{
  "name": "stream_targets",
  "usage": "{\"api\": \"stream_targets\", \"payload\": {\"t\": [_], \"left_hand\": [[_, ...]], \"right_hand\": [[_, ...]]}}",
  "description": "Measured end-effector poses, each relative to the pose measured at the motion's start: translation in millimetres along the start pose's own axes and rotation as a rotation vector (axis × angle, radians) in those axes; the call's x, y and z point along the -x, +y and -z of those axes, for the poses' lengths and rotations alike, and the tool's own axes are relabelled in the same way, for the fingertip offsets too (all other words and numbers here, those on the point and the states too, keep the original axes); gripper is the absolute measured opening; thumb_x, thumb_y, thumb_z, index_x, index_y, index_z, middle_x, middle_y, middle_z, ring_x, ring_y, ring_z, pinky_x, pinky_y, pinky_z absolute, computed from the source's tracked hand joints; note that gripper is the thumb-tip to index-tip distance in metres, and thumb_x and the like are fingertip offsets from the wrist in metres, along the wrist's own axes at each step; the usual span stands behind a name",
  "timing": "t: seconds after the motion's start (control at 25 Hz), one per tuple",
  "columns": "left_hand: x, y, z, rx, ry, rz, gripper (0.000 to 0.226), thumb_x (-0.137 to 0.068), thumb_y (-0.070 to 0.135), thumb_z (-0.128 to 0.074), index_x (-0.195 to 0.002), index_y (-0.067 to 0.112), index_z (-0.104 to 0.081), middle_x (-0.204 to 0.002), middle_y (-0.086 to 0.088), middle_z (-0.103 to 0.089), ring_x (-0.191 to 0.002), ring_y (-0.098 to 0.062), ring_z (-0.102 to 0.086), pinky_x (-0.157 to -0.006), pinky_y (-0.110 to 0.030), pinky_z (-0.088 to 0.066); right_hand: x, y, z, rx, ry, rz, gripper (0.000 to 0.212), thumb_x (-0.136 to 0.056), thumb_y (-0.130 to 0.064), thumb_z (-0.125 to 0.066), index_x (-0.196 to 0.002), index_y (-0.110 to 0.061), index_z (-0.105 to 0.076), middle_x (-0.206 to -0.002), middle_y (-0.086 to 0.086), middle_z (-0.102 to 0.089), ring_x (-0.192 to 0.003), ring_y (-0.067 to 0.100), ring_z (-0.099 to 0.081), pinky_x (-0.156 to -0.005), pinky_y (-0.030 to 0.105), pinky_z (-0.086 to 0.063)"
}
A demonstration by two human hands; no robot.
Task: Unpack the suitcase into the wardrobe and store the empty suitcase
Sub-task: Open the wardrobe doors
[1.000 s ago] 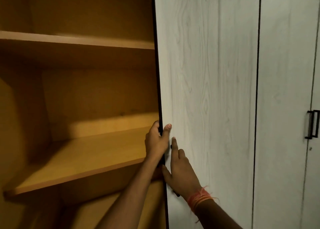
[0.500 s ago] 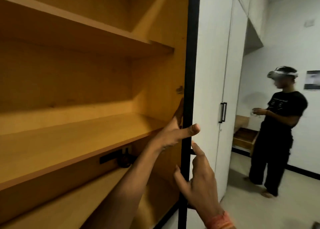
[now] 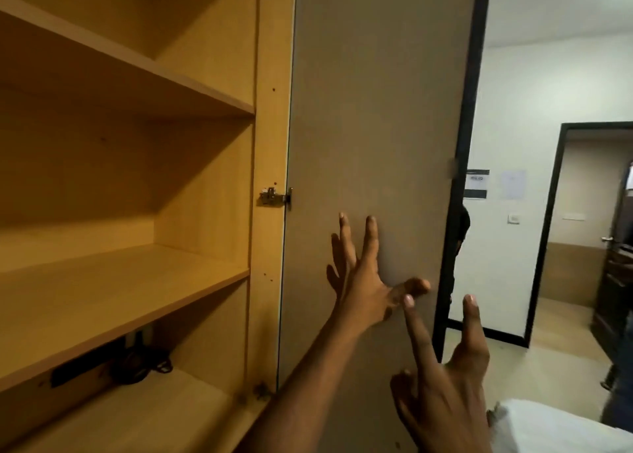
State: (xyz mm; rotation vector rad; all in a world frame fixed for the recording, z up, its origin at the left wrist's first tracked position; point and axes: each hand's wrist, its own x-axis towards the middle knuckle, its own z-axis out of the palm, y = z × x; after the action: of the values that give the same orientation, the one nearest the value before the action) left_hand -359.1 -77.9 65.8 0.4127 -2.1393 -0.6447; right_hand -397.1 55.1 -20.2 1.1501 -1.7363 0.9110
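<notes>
The wardrobe [image 3: 267, 144] fills the left half of the view, its door [image 3: 376, 109] standing wide open on a metal hinge [image 3: 275, 196] and showing a plain grey-brown inner face with a black edge. A person's left hand [image 3: 368, 281] lies against that inner face, fingers fanned wide and thumb stretched toward the door's free edge, gripping nothing. The right hand [image 3: 448, 384] is raised just below and to the right of it, fingers also splayed and empty, in front of the door's lower part; whether it touches the panel cannot be told. Inside the wardrobe, the upper shelf [image 3: 137, 65] and the middle shelf [image 3: 120, 298] are bare honey-coloured board. In the compartment beneath, on the lower shelf [image 3: 154, 415], a dark object with trailing cords [image 3: 137, 363] sits at the back beside a black strip [image 3: 85, 367]; what it is cannot be made out. Past the door's edge, a second person [image 3: 460, 233] is mostly hidden behind the panel. Beyond is a white wall [image 3: 513, 92] carrying a printed notice [image 3: 476, 184], a sheet of paper [image 3: 512, 184] and a light switch [image 3: 513, 218], next to a black-framed doorway [image 3: 548, 233]. White bedding [image 3: 548, 428] shows at the lower right, above a beige floor [image 3: 548, 367].
</notes>
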Motion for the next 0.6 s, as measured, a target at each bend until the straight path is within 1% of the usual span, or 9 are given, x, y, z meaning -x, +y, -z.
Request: {"api": "stream_targets", "payload": {"t": [0.04,0.12,0.24,0.32,0.36,0.44,0.48,0.52,0.6], "left_hand": [[-6.2,0.0,-10.3,-0.051,0.045,-0.006,0.118,-0.063,0.072,-0.068,-0.12,0.066,0.035,-0.136,0.019,0.053,-0.139,-0.021,0.033,-0.114,-0.063,-0.007],[-21.7,4.0,-27.9,-0.098,0.053,-0.022,0.119,-0.071,0.055,-0.074,-0.126,0.061,0.031,-0.143,0.015,0.047,-0.141,-0.021,0.03,-0.114,-0.063,-0.003],[-43.1,6.6,-52.0,0.056,-0.002,-0.016,0.109,-0.071,0.05,-0.076,-0.145,0.047,0.004,-0.156,0.015,0.022,-0.146,-0.018,0.016,-0.115,-0.061,-0.011],[-54.2,1.6,-63.8,0.111,0.034,0.01,0.104,-0.07,0.041,-0.08,-0.149,0.038,-0.012,-0.158,0.013,0.013,-0.147,-0.017,0.009,-0.115,-0.056,-0.02],[-58.7,-1.7,-69.0,0.097,0.045,0.016,0.104,-0.07,0.038,-0.081,-0.15,0.035,-0.015,-0.159,0.012,0.011,-0.147,-0.018,0.008,-0.115,-0.053,-0.022],[-65.9,-8.1,-73.4,0.069,0.065,0.024,0.104,-0.07,0.033,-0.082,-0.15,0.031,-0.017,-0.159,0.011,0.009,-0.147,-0.018,0.006,-0.117,-0.044,-0.024],[-70.1,-10.8,-75.3,0.052,0.074,0.024,0.103,-0.071,0.032,-0.082,-0.15,0.03,-0.017,-0.159,0.011,0.009,-0.148,-0.019,0.006,-0.117,-0.039,-0.024],[-74.7,-14.1,-76.8,0.018,0.074,0.011,0.101,-0.072,0.032,-0.08,-0.15,0.03,-0.016,-0.159,0.012,0.01,-0.147,-0.02,0.007,-0.115,-0.036,-0.023],[-88.1,-19.9,-79.5,-0.106,0.048,-0.015,0.102,-0.074,0.032,-0.079,-0.151,0.032,-0.013,-0.158,0.012,0.016,-0.147,-0.024,0.012,-0.115,-0.038,-0.023]], "right_hand": [[-5.3,6.5,-1.8,0.056,-0.012,0.001,0.122,-0.043,0.004,-0.074,-0.148,-0.032,-0.024,-0.157,0.02,0.009,-0.14,0.047,-0.013,-0.094,0.06,-0.045],[-18.1,27.1,-3.9,0.165,-0.047,-0.012,0.119,-0.044,0.001,-0.078,-0.148,-0.03,-0.029,-0.157,0.023,0.007,-0.142,0.048,-0.007,-0.1,0.062,-0.039],[-41.4,64.8,-3.3,0.297,-0.135,-0.082,0.129,-0.037,-0.028,-0.094,-0.148,-0.031,-0.028,-0.158,0.023,0.003,-0.144,0.046,0.001,-0.102,0.064,-0.03],[-54.7,89.4,-6.9,0.307,-0.187,-0.114,0.138,-0.034,-0.041,-0.094,-0.15,-0.034,-0.02,-0.158,0.021,0.005,-0.144,0.046,-0.004,-0.097,0.064,-0.037],[-59.2,100.6,-10.9,0.285,-0.21,-0.119,0.138,-0.037,-0.041,-0.094,-0.151,-0.034,-0.016,-0.158,0.02,0.008,-0.141,0.048,-0.016,-0.092,0.061,-0.045],[-62.7,119.6,-25.4,0.197,-0.229,-0.124,0.134,-0.048,-0.023,-0.093,-0.151,-0.036,-0.009,-0.157,0.018,0.017,-0.119,0.045,-0.049,-0.076,0.046,-0.058],[-63.2,130.1,-34.5,0.148,-0.22,-0.138,0.131,-0.055,-0.009,-0.089,-0.15,-0.04,-0.004,-0.156,0.016,0.023,-0.11,0.042,-0.055,-0.072,0.039,-0.058],[-65.6,140.7,-43.1,0.105,-0.218,-0.157,0.13,-0.061,0.001,-0.082,-0.148,-0.045,0.003,-0.154,0.012,0.03,-0.108,0.041,-0.055,-0.072,0.037,-0.057],[-75.7,163.3,-56.0,0.057,-0.258,-0.181,0.131,-0.066,0.006,-0.077,-0.144,-0.051,0.011,-0.149,0.004,0.04,-0.12,0.04,-0.049,-0.08,0.036,-0.056]]}}
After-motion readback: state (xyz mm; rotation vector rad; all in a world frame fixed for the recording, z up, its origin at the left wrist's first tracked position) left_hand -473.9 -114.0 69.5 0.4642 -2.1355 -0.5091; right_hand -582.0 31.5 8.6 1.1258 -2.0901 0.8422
